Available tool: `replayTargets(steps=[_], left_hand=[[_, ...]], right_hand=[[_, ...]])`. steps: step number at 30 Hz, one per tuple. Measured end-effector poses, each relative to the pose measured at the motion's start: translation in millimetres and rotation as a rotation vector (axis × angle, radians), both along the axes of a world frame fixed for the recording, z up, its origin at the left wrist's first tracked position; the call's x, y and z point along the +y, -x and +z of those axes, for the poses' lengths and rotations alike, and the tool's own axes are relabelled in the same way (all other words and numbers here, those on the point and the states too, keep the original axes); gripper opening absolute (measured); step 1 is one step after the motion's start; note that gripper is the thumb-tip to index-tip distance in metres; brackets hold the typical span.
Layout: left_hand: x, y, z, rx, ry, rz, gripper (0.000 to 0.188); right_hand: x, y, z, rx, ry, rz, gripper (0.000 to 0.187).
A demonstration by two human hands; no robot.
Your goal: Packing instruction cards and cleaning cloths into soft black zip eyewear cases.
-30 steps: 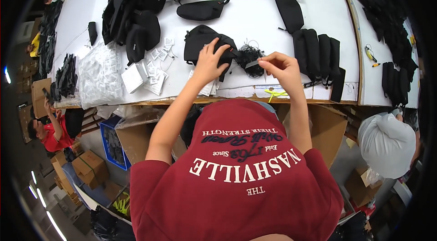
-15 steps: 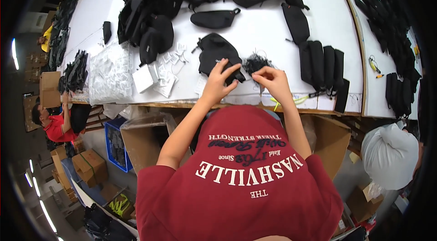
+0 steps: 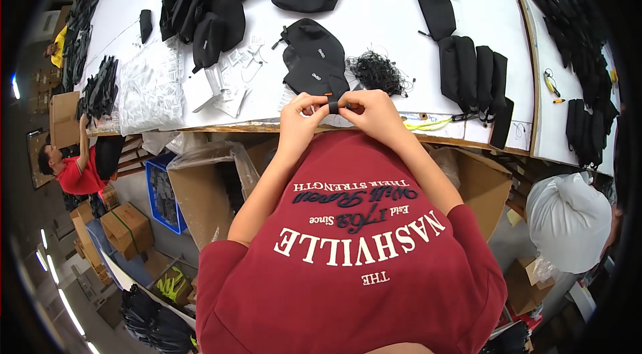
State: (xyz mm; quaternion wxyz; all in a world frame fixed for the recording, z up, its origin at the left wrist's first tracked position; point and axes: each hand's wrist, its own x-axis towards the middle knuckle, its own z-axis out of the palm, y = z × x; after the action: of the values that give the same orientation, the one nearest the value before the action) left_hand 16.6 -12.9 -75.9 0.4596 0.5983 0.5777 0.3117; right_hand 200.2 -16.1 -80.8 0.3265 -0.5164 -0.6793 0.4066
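Pinching a small dark strip (image 3: pixel 334 107) between them, the left hand (image 3: pixel 299 121) and right hand (image 3: pixel 376 113) meet at the front of the worktop (image 3: pixel 394 23), each grip narrow, thumb and fingertips closed on it. Just beyond the fingers lies a black bag (image 3: pixel 318 71), flat on the white surface, with an orange tab (image 3: pixel 328 94) at its near edge; whether the strip joins that bag I cannot tell from where I stand. Right of it sits a tangle of black cords (image 3: pixel 378 73), untouched. The step in hand looks like handling the strip close up; the next move, I'd judge, calls for both pinches to stay steady and precise.
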Motion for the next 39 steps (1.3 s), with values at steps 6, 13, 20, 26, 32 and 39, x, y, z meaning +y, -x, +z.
replayTargets(steps=[6, 13, 20, 26, 32, 39], left_hand=[[-7.5, -5.9, 12.5, -0.395, 0.078, 0.204, 0.008], [-4.7, 5.8, 44.9, -0.655, 0.128, 0.162, 0.008], [-6.9, -15.8, 56.9, -0.432, 0.087, -0.012, 0.006], [-5.9, -19.4, 65.3, -0.231, 0.052, -0.149, 0.005], [-5.9, -18.2, 62.5, -0.224, 0.075, -0.166, 0.006], [-4.5, -19.7, 67.1, -0.244, 0.104, -0.141, 0.006]], right_hand=[[-2.0, -8.9, 4.1, 0.447, 0.324, -0.055, 0.018], [-10.2, -44.7, 23.7, 0.792, 0.405, -0.048, 0.012], [-12.6, -22.1, 42.6, 0.882, 0.394, 0.005, 0.013], [-15.8, -17.1, 38.1, 0.822, 0.317, 0.047, 0.008], [-16.4, -17.9, 37.2, 0.821, 0.350, 0.059, 0.009], [-16.5, -16.2, 33.5, 0.891, 0.349, 0.056, 0.009]])
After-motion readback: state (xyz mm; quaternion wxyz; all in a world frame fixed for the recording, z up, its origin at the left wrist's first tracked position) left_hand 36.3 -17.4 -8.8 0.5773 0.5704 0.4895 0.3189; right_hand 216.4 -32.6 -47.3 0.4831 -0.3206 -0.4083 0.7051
